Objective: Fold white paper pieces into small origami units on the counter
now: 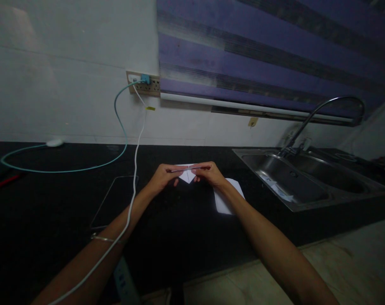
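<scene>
Head: seemingly folded paper point(188, 175) between hands point(163, 174).

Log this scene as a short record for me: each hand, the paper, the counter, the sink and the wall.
Left hand: holds one side of the folded paper
Right hand: holds its other side
Folded paper: white, a point facing the person
Counter: black; bears a white sheet, partly hidden by the right forearm
Sink: metal, at right
Wall: socket strip, purple striped blind
</scene>
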Tool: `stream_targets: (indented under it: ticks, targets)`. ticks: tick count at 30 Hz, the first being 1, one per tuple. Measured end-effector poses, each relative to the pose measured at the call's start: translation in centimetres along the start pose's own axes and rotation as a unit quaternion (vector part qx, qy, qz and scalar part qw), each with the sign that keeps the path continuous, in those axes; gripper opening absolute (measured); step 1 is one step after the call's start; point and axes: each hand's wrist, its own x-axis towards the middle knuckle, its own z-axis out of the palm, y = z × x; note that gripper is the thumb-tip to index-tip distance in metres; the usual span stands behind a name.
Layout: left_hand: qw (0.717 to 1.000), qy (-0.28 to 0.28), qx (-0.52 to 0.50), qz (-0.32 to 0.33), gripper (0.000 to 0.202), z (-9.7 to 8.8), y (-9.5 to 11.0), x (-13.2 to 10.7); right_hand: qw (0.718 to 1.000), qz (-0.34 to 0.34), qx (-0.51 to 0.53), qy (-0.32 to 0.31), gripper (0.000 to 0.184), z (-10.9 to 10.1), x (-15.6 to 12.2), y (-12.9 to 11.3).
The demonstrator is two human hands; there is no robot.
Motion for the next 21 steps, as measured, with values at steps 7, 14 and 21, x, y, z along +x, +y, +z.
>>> stream_targets:
  ticks: [7,14,21]
  targets:
    - [1.0,0.018,-0.011,-0.02,0.029,-0.6,-0.4,0.1,1.0,-0.019,-0.023,-0.011,0.022,0.5,-0.3,-0.7]
    - [0.988,0.014,-0.15,-0.022,0.046,-0.5,-1.2,0.6,0.997,-0.059,-0.051,0.024,0.021,0.4,-0.3,-0.6]
    - [0.994,0.004,-0.067,-0.09,0.04,0.0,-0.8,0.5,0.994,-0.082,-0.068,-0.008,0.023,0.4,-0.3,-0.3]
